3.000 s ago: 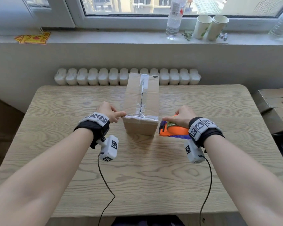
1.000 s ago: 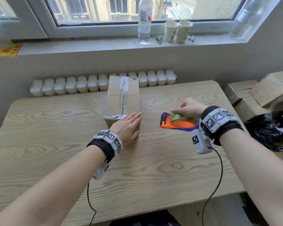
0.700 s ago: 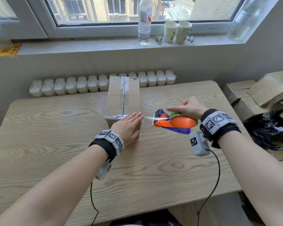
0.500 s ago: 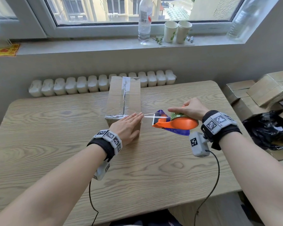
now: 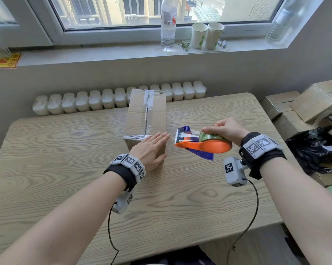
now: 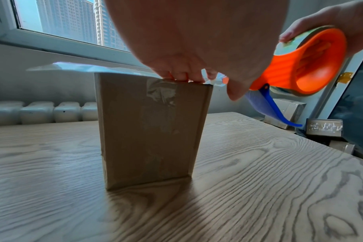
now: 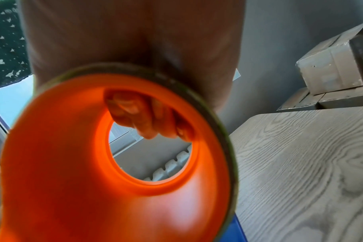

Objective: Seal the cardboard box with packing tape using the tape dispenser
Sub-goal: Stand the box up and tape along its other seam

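A long cardboard box (image 5: 146, 113) lies on the wooden table (image 5: 65, 169), with clear tape along its top seam and across its near edge. My left hand (image 5: 151, 148) lies flat with straight fingers on the box's near right corner; in the left wrist view the fingertips (image 6: 184, 78) press the box (image 6: 149, 131) at its top edge. My right hand (image 5: 224, 129) grips the orange and blue tape dispenser (image 5: 203, 144) in the air just right of the box, fingers curled through its ring (image 7: 147, 124). The dispenser (image 7: 93, 163) fills the right wrist view.
White egg cartons (image 5: 104, 98) line the table's far edge behind the box. A water bottle (image 5: 168, 23) and two paper cups (image 5: 207, 35) stand on the windowsill. Stacked cardboard boxes (image 5: 314, 100) and a black bag (image 5: 314, 148) sit to the right of the table.
My left hand moved from the box's left side to lie flat on its near right corner. My right hand lifted the dispenser off the table and tilted it, staying right of the box.
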Demonstrator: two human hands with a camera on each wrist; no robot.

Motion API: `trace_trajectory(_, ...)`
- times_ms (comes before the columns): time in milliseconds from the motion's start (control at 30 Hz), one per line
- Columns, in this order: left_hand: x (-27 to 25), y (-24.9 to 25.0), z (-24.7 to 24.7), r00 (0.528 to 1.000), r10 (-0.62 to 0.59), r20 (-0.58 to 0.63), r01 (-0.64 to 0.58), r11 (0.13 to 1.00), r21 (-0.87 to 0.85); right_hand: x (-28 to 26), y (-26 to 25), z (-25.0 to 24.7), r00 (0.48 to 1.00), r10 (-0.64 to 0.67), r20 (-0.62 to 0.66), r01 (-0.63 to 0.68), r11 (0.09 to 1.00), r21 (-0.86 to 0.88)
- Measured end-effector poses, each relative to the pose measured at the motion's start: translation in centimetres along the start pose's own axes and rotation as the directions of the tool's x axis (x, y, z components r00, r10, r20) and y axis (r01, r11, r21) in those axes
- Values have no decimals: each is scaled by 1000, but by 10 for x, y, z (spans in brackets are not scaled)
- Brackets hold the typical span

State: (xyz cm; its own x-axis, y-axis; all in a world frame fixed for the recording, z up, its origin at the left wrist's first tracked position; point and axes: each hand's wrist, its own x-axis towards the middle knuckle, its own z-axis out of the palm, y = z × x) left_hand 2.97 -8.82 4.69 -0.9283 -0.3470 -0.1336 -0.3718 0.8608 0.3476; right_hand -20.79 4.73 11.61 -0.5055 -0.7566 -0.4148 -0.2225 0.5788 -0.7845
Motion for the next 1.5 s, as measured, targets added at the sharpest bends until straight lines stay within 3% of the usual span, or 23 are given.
trace_trajectory(333, 3, 11, -2, 997, -54, 63, 49, 996, 75, 0, 9, 14, 991, -97, -93, 106, 990, 91)
trace_trajectory(633, 4, 15, -2, 996, -58, 71, 50, 992, 118, -4, 15, 14, 990, -112, -82, 119, 989, 84)
trace_trajectory(767, 3, 17, -1, 995, -54, 83, 40, 986, 165, -3, 3, 8, 973, -143, -182, 188, 945, 266)
trace_trajectory(967, 0, 15, -5, 994, -67, 84, 62, 996, 60, -4, -7, 4, 958, -97, -269, 131, 985, 114)
trace_trajectory(1067, -7, 14, -3, 997, -73, 26, 71, 995, 64, -2, 13, 13, 952, -36, -304, 42, 999, 12)
trace_trajectory(1167, -18, 7, -1, 989, -142, -51, 144, 989, 34, 0, 28, 30, 965, 8, -260, -36, 994, -101)
trace_trajectory(1333, -42, -9, 2, 934, -326, -144, 316, 944, -89, -3, 42, 70, 977, -2, -212, -59, 958, -281)
trace_trajectory(1500, -52, -23, 6, 869, -468, -164, 436, 879, -195, -1, 55, 97, 980, -25, -196, -43, 941, -336)
